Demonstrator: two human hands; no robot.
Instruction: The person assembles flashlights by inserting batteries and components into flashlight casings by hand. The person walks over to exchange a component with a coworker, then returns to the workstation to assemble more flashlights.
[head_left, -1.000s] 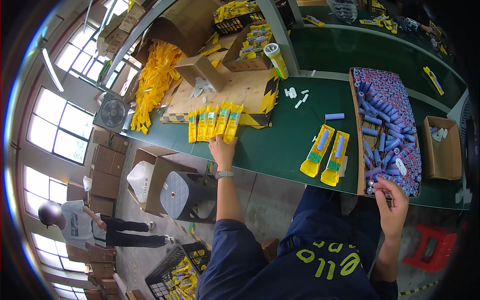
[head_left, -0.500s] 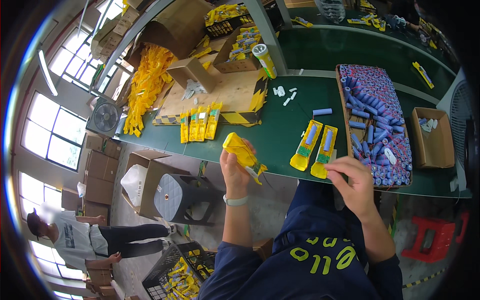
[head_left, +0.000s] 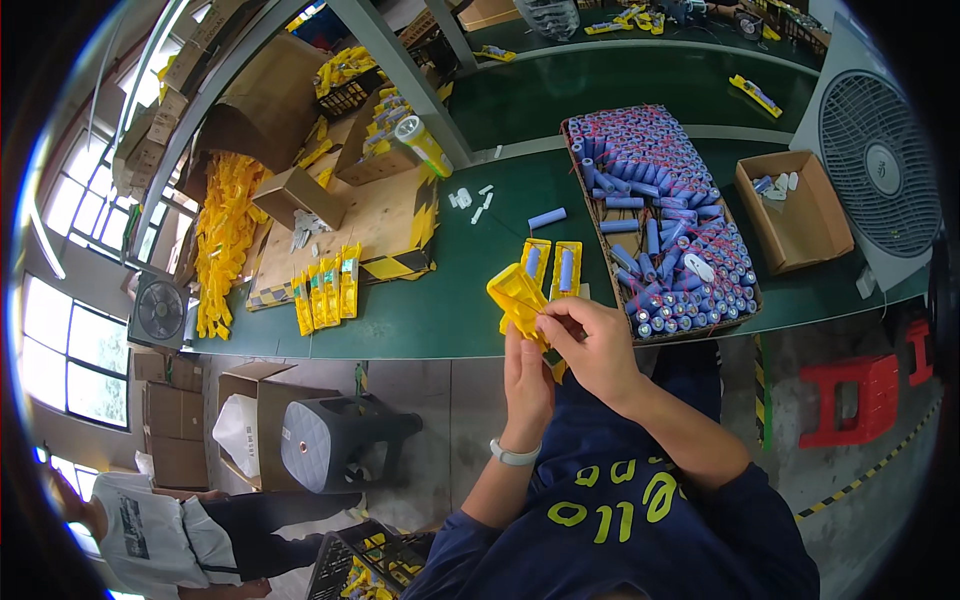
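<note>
In front of me, over the bench edge, a yellow plastic housing (head_left: 513,288) is held up and tilted. My left hand (head_left: 527,385) grips its lower end from below. The thumb and fingers of my right hand (head_left: 598,345) pinch its near right edge; what lies between those fingertips is hidden. Just behind it lie two more yellow housings, the left one fitted with a blue battery cell (head_left: 533,262) and partly covered, the right one with another blue battery cell (head_left: 567,272). A loose blue battery cell (head_left: 547,218) rests beyond them on the green bench (head_left: 440,300).
A cardboard box (head_left: 590,232) full of blue cells stands right, then a smaller carton (head_left: 800,235) and a fan (head_left: 880,165). Several filled yellow housings (head_left: 328,292) lie left by a wooden board (head_left: 375,235). A flashlight (head_left: 424,147) stands behind. A grey stool (head_left: 330,445) and a person (head_left: 160,530) are left.
My right hand has left the housings on the bench and come over to the held yellow housing, taking hold of its edge. The view has turned to the right.
</note>
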